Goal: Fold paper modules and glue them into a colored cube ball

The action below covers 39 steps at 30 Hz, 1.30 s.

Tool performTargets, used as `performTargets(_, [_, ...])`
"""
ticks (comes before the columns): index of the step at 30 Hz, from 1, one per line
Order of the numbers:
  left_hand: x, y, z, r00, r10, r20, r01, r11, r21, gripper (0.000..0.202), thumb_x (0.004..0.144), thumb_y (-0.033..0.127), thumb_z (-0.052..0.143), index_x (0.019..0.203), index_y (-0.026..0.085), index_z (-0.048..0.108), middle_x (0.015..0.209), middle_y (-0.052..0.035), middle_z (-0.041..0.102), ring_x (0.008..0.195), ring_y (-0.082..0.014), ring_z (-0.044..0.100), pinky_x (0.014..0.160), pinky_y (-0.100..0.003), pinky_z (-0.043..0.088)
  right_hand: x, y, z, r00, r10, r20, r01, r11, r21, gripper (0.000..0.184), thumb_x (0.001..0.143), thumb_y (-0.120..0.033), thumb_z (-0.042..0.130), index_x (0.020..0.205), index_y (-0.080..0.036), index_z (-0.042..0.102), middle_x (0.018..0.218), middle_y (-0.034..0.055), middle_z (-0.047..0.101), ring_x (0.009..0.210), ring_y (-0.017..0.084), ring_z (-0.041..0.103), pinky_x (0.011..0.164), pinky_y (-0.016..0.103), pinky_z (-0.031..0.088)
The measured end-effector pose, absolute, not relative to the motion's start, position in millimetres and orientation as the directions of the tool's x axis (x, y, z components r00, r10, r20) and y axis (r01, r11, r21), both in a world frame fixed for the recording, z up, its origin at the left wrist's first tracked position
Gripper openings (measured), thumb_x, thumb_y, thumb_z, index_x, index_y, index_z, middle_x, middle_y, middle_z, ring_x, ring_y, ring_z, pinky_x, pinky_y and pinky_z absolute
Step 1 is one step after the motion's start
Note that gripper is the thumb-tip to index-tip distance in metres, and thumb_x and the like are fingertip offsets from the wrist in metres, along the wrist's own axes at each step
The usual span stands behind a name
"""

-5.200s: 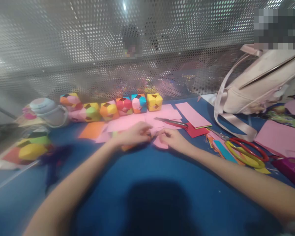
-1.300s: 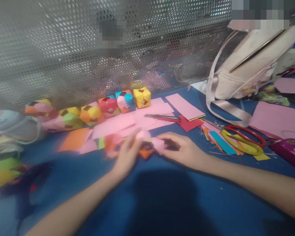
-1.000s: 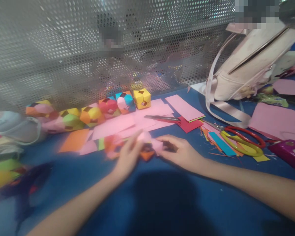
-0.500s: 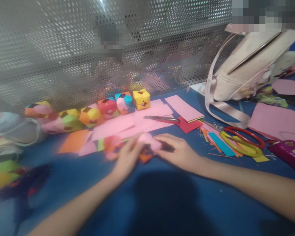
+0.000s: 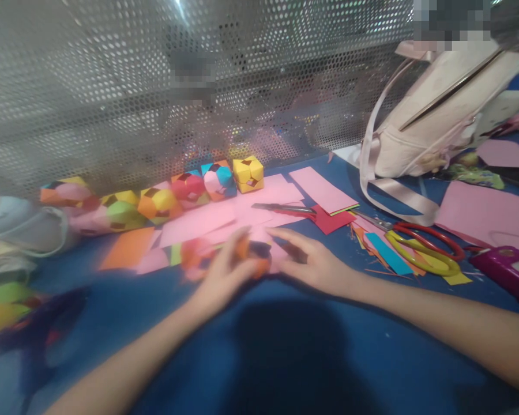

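Observation:
Between my two hands is a folded paper piece (image 5: 277, 253), pink with orange parts and a dark opening. My left hand (image 5: 229, 268) grips its orange side, thumb in front and fingers behind. On the pink side, the thumb and fingers of my right hand (image 5: 307, 256) hold the piece from the right. Blur hides the exact folds. Just left of my left hand, a reddish-orange paper piece (image 5: 192, 256) lies on the blue surface (image 5: 190, 357). Pink paper sheets (image 5: 199, 223) are spread behind my hands, with a slim cutter (image 5: 283, 208) on top.
Several finished paper balls line the back, ending with a yellow paper cube (image 5: 248, 174). To the right lie red-and-yellow-handled scissors (image 5: 424, 245), paper scraps (image 5: 387, 253), a purple tool (image 5: 499, 268) and a white backpack (image 5: 432, 115). A dark glue gun-like object (image 5: 47, 328) sits left.
The paper piece has been turned between my hands, so its dark opening and orange side now face me more. Both hands stay in nearly the same place.

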State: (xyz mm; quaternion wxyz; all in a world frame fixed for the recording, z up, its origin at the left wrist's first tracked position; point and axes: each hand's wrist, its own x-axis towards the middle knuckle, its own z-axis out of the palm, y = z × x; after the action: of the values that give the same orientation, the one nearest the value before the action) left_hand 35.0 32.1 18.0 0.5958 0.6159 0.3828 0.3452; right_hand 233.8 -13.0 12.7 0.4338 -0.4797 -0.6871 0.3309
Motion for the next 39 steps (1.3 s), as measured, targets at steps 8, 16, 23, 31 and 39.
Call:
performTargets(8, [43,29,26,0.533,0.835,-0.139,0.208,0.03,0.978,0.068,0.071,0.029,0.069,0.131,0.023,0.038,0.103,-0.0056,0.057,0.067,-0.0104,0.055,0.058,-0.022,0.047,235,-11,16,-0.11,0.968,0.228,0.325,0.251,-0.912,0.042,0.079,-0.027,0.056,0.121,-0.022,0.054,0.114,0.0057,0.063,0.08,0.015,0.063,0.073,0.033,0.056])
performTargets(16, [40,34,29,0.543,0.835,-0.09,0.367,-0.139,0.92,0.073,0.067,0.016,0.064,0.135,0.019,0.037,0.108,-0.0094,0.058,0.068,-0.0114,0.054,0.06,-0.023,0.046,234,-10,12,-0.049,0.972,0.228,0.309,0.232,-0.922,0.039,0.078,-0.029,0.058,0.116,-0.02,0.057,0.114,0.0078,0.063,0.098,0.022,0.062,0.081,0.038,0.055])
performTargets(23, [40,33,28,0.557,0.823,-0.111,0.349,-0.11,0.931,0.074,0.067,0.014,0.062,0.136,0.016,0.035,0.097,-0.0079,0.059,0.063,-0.0091,0.051,0.057,-0.021,0.044,229,-13,10,-0.011,0.957,0.291,0.394,0.272,-0.878,0.036,0.079,-0.029,0.057,0.114,-0.019,0.057,0.116,0.0092,0.062,0.095,0.021,0.063,0.082,0.037,0.055])
performTargets(31, [41,31,30,0.574,0.81,-0.119,0.42,-0.166,0.892,0.07,0.071,0.019,0.059,0.136,0.016,0.033,0.104,-0.0082,0.057,0.063,-0.008,0.05,0.057,-0.022,0.045,229,-12,5,-0.006,0.931,0.366,0.425,0.334,-0.842,0.034,0.079,-0.027,0.059,0.112,-0.019,0.057,0.113,0.0083,0.063,0.086,0.018,0.065,0.073,0.033,0.057])
performTargets(39, [41,31,29,0.599,0.794,-0.105,0.393,-0.177,0.902,0.068,0.073,0.019,0.059,0.136,0.017,0.033,0.113,-0.0102,0.055,0.069,-0.0085,0.052,0.06,-0.021,0.047,229,-12,3,-0.01,0.903,0.43,0.469,0.384,-0.795,0.034,0.08,-0.024,0.06,0.113,-0.021,0.056,0.112,0.0075,0.063,0.083,0.017,0.065,0.07,0.031,0.058])
